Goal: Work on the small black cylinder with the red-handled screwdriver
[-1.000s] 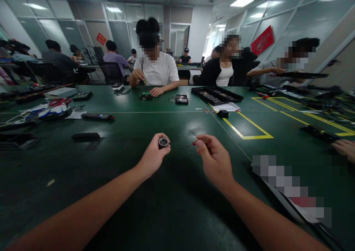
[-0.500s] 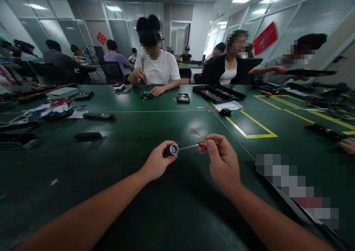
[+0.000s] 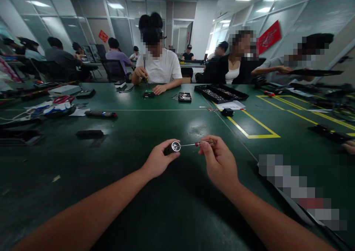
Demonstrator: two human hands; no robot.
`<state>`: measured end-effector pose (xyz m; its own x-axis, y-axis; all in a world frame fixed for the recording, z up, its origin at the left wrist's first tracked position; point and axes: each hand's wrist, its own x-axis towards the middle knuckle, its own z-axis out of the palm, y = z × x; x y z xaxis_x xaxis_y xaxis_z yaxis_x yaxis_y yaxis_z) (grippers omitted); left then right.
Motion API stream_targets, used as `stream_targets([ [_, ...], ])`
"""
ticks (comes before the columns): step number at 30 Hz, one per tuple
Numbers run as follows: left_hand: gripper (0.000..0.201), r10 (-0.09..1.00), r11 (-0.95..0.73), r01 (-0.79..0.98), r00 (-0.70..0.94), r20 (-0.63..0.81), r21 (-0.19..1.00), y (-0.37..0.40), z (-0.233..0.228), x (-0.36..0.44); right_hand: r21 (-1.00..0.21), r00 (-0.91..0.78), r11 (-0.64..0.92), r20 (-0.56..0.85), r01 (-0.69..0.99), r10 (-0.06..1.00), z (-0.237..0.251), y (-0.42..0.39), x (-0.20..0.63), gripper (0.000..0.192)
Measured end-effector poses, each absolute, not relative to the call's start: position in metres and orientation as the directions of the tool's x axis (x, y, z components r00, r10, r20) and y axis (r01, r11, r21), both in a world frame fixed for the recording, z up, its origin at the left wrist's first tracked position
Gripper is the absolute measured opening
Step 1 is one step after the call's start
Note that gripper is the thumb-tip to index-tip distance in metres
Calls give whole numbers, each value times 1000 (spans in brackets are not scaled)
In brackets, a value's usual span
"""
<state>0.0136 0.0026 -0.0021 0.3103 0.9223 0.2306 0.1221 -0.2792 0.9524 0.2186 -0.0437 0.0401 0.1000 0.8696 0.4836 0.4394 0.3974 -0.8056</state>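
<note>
My left hand point(image 3: 160, 157) is closed around a short black cylinder point(image 3: 175, 147) with a silvery ring at its end, which faces me and to the right. Inside the ring are small details too fine to name. In my right hand point(image 3: 220, 160) is a screwdriver point(image 3: 205, 143) with a clear and red handle, pinched between thumb and fingers. Its thin metal shaft points left, and the tip reaches into the open end of the cylinder. Both hands are held above the green table point(image 3: 133, 206).
A black pen-shaped tool point(image 3: 101, 114) and a dark block point(image 3: 90, 133) lie to the left. Across the table a person in white point(image 3: 163, 66) works on a small green board. A black parts tray point(image 3: 221, 93) and a small black box point(image 3: 227, 112) are beyond my right hand.
My right hand has moved slightly left, bringing the screwdriver closer. Its tip, at the cylinder's rim before, now reaches inside the ring.
</note>
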Motion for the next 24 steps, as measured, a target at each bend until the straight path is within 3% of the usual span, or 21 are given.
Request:
stream_targets([
  [6, 43, 926, -274, 151, 308, 218, 950, 3, -4, 14, -805, 88, 399, 480, 440, 873, 39, -43, 218, 17],
  [13, 42, 933, -284, 145, 269, 239, 948, 7, -10, 15, -836, -97, 449, 443, 315, 891, 36, -47, 219, 18],
  [21, 41, 911, -339, 186, 310, 273, 922, 4, -7, 14, -817, 43, 440, 489, 372, 871, 44, -51, 216, 33],
  [24, 42, 913, -330, 179, 308, 266, 927, 5, -7, 14, -820, 76, 406, 472, 404, 878, 44, -51, 215, 26],
])
